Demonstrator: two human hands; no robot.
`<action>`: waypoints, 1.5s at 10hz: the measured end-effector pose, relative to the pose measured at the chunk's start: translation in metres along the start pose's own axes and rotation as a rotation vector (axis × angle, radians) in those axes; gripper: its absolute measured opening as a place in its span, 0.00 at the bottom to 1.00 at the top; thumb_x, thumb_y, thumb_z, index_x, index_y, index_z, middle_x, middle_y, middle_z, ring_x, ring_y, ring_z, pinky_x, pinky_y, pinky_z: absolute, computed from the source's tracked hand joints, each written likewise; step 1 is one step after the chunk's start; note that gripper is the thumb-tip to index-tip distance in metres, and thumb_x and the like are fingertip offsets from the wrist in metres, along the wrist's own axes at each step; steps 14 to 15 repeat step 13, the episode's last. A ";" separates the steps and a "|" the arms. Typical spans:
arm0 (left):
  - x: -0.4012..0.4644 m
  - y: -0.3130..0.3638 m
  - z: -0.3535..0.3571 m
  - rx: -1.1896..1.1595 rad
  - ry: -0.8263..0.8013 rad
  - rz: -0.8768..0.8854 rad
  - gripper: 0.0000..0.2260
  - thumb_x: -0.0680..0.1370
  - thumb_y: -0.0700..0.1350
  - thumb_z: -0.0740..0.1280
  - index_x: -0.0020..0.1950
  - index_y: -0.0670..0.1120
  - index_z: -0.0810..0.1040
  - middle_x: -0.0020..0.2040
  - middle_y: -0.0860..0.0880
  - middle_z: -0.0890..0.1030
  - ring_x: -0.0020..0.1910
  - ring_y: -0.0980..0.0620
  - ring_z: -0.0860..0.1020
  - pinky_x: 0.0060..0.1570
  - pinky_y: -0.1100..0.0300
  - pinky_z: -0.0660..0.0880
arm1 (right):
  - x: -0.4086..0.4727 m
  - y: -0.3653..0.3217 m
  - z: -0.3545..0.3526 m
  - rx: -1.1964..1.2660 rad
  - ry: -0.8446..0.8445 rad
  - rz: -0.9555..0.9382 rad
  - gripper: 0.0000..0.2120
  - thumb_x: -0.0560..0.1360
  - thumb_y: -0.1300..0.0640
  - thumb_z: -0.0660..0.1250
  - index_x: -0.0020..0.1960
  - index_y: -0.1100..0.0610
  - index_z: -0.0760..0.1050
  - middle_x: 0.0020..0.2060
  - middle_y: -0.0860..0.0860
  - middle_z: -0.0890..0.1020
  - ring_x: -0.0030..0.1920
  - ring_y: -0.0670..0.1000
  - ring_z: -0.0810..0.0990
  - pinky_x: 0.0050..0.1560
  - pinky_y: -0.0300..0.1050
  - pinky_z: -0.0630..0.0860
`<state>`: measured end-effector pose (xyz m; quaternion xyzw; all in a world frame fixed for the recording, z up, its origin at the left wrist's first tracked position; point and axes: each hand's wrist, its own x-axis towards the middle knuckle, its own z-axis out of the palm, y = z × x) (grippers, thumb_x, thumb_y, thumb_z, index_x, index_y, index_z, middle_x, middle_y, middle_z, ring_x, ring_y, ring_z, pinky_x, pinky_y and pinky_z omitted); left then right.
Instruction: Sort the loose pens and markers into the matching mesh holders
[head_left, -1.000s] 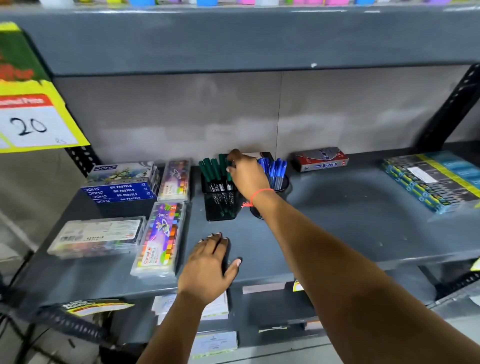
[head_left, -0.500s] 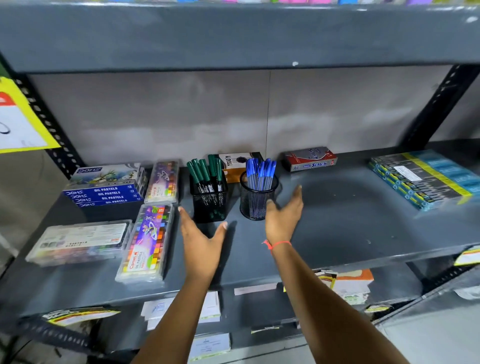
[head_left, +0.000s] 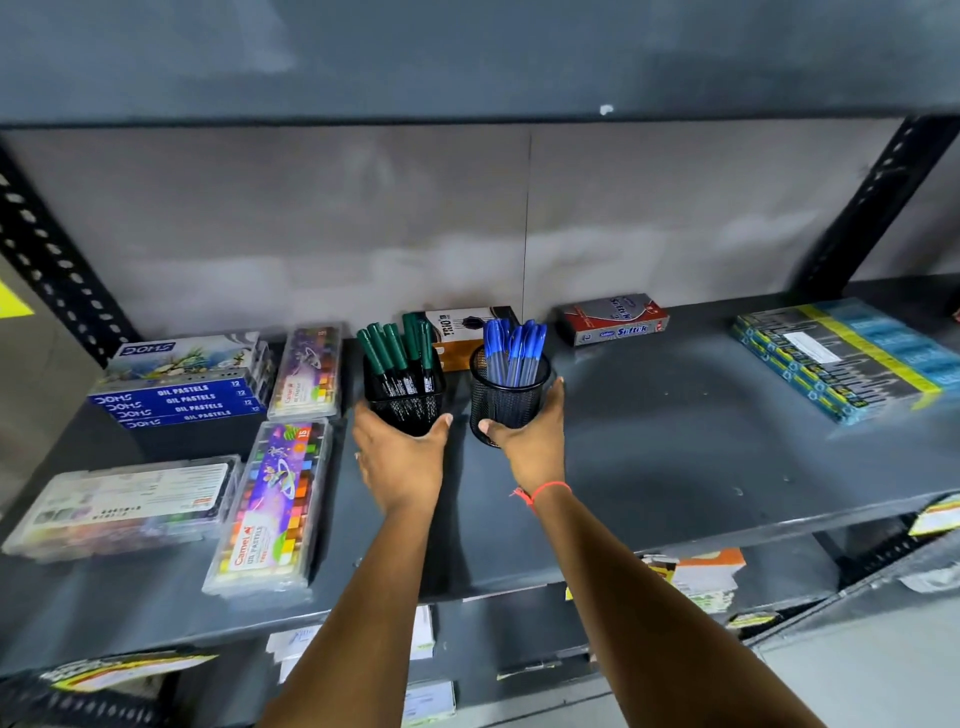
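Both hands (head_left: 400, 462) moved fwd, now cupping mesh holders (head_left: 506, 397).

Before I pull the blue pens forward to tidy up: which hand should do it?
Right. The right hand already cups the round holder of blue pens; the left hand is on the square holder.

- A dark grey metal shelf (head_left: 675, 457) is seen, with goods set directly on it
- Stacked blue oil pastel boxes (head_left: 179, 387) are placed at the back left, two clear pastel cases (head_left: 278, 506) beside them, and a flat clear case (head_left: 124, 506) at the front left
- Two black mesh holders are stood mid-shelf: a square one (head_left: 402, 402) with green markers (head_left: 397, 353), a round one (head_left: 506, 400) with blue pens (head_left: 514, 345)
- An orange-and-black box (head_left: 457, 332) is laid behind them, a red box (head_left: 613, 319) to the right, wrapped packs (head_left: 841, 358) at far right
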<state>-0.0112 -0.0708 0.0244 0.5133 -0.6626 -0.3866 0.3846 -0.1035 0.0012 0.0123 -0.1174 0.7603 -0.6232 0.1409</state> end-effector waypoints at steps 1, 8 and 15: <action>0.003 -0.004 -0.001 0.029 -0.011 -0.002 0.42 0.64 0.49 0.77 0.68 0.38 0.57 0.66 0.37 0.68 0.64 0.36 0.67 0.63 0.38 0.64 | 0.001 -0.004 -0.002 0.012 -0.038 -0.021 0.45 0.61 0.68 0.77 0.72 0.59 0.60 0.65 0.53 0.74 0.62 0.50 0.75 0.65 0.38 0.71; -0.074 -0.017 -0.055 -0.012 -0.026 0.025 0.37 0.63 0.48 0.78 0.63 0.38 0.63 0.60 0.37 0.70 0.61 0.38 0.69 0.60 0.41 0.69 | -0.070 -0.001 -0.074 -0.004 -0.136 -0.143 0.35 0.64 0.71 0.75 0.67 0.58 0.66 0.57 0.49 0.75 0.55 0.47 0.74 0.50 0.25 0.70; -0.118 -0.021 -0.079 -0.001 -0.079 0.025 0.49 0.66 0.50 0.76 0.73 0.42 0.45 0.74 0.39 0.55 0.72 0.41 0.54 0.70 0.42 0.55 | -0.088 0.015 -0.096 -0.124 -0.169 -0.045 0.45 0.68 0.61 0.75 0.77 0.58 0.52 0.75 0.56 0.60 0.75 0.57 0.61 0.76 0.53 0.60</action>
